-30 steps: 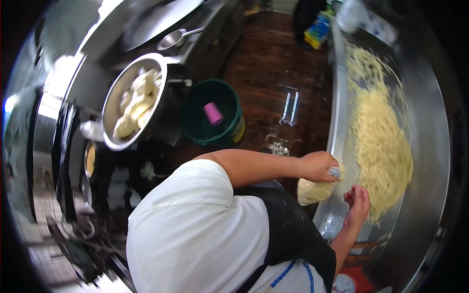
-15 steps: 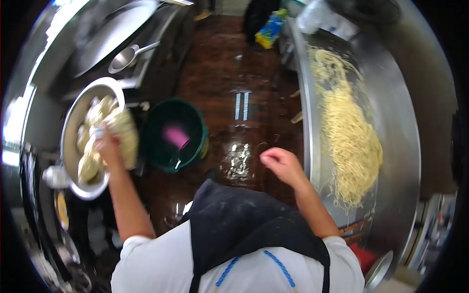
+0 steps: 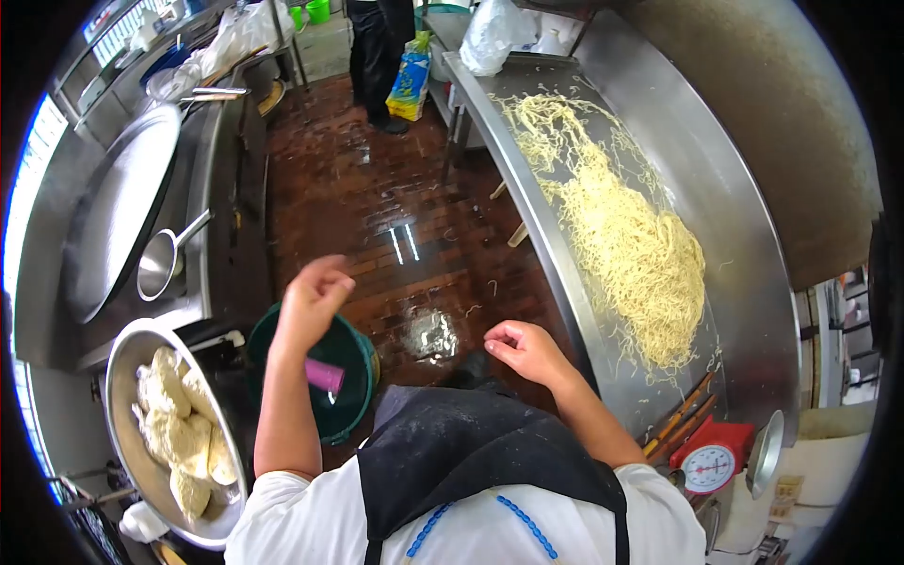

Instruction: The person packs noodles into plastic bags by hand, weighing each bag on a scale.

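My left hand [image 3: 315,299] hangs in the air over the near side of the floor, beside the green bucket's rim, fingers loosely bent and apart, holding nothing. To its lower left, a metal bowl [image 3: 121,394] contains several pale, dough-like lumps [image 3: 179,433]. My right hand [image 3: 529,350] is over the floor just left of the metal trough [image 3: 753,330], its fingers half curled, the thumb a little apart and nothing visible in it. A long heap of yellow noodles [image 3: 640,259] lies in the trough.
The green bucket [image 3: 350,400] holds a pink object [image 3: 325,375]. A ladle [image 3: 157,265] and large pan [image 3: 122,212] are at left. A red scale [image 3: 708,464] is at lower right. Another person's legs [image 3: 381,52] stand at the back, beside a blue-yellow bag [image 3: 409,80].
My left hand has left the bowl's contents and moved right and forward. My right hand remains empty near the trough. The camera view has shifted, bringing the other person's legs and the scale into view.
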Demonstrator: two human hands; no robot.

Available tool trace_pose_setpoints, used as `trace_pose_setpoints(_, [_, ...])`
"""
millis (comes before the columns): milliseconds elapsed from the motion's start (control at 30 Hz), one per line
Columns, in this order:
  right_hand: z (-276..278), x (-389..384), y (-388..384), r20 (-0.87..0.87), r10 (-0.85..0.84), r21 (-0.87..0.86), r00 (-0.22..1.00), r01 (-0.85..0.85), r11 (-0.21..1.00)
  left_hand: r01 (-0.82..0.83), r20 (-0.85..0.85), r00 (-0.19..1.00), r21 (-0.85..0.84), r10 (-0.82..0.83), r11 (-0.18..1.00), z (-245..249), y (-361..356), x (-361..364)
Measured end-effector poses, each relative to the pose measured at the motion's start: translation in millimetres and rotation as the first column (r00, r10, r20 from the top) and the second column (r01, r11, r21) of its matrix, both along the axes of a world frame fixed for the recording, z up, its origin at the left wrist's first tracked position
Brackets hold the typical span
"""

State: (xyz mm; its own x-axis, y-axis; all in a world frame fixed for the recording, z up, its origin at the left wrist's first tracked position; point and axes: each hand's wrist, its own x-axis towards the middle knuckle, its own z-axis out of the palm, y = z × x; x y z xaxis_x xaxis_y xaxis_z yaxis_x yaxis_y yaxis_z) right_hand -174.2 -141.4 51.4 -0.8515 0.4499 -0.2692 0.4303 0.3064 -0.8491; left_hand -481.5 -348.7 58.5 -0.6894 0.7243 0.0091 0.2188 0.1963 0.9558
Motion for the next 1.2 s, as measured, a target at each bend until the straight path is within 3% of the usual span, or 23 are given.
trace_pose_setpoints(133, [-21, 8, 71, 0.042, -0.18, 0.04, 0.983, 0.179, 0.983, 0.284, -0.018, 0.954, -0.251, -0.298, 0.925, 6, 97, 1])
trace_pose_setpoints(267, [-70, -6, 161, -0.027, -0.352, 0.005, 0.936, 0.352, 0.936, 0.415, -0.175, 0.835, -0.424, -0.522, 0.805, 15, 185, -11])
trace_pose_setpoints(500, [0, -104, 274, -0.11, -0.26, 0.14, 0.959, 0.274, 0.951, 0.412, -0.13, 0.853, -0.423, -0.505, 0.807, 39, 298, -50])
trace_pose_setpoints(567, [10, -127, 302, -0.209, -0.296, -0.059, 0.932, 0.29, 0.955, 0.429, -0.132, 0.838, -0.438, -0.529, 0.79, 32, 327, -63])
trace_pose_setpoints(633, [14, -147, 336, -0.22, -0.346, -0.044, 0.912, 0.345, 0.938, 0.552, -0.071, 0.764, -0.443, -0.641, 0.707, 7, 354, -84])
trace_pose_setpoints(833, [80, -239, 444, -0.376, -0.452, 0.035, 0.809, 0.5, 0.865, 0.679, -0.117, 0.605, -0.439, -0.787, 0.588, -29, 476, -162])
trace_pose_setpoints(967, [105, -321, 508, -0.41, -0.504, 0.186, 0.76, 0.611, 0.769, 0.741, -0.247, 0.426, -0.457, -0.87, 0.493, -26, 569, -218])
trace_pose_setpoints(1067, [102, -381, 557, -0.385, -0.512, 0.242, 0.768, 0.619, 0.747, 0.79, -0.243, 0.438, -0.355, -0.865, 0.5, -16, 610, -251])
trace_pose_setpoints(1133, [92, -418, 581, -0.406, -0.442, 0.529, 0.8, 0.6, 0.6, 0.8, -0.241, 0.431, -0.345, -0.87, 0.491, -22, 617, -272])
trace_pose_setpoints(1167, [81, -436, 593, -0.388, -0.462, 0.52, 0.797, 0.604, 0.604, 0.8, -0.174, 0.476, -0.32, -0.862, 0.507, -25, 618, -281])
trace_pose_setpoints(1200, [71, -453, 609, -0.463, -0.463, 0.623, 0.756, 0.649, 0.437, 0.797, -0.119, 0.519, -0.291, -0.846, 0.53, -27, 623, -288])
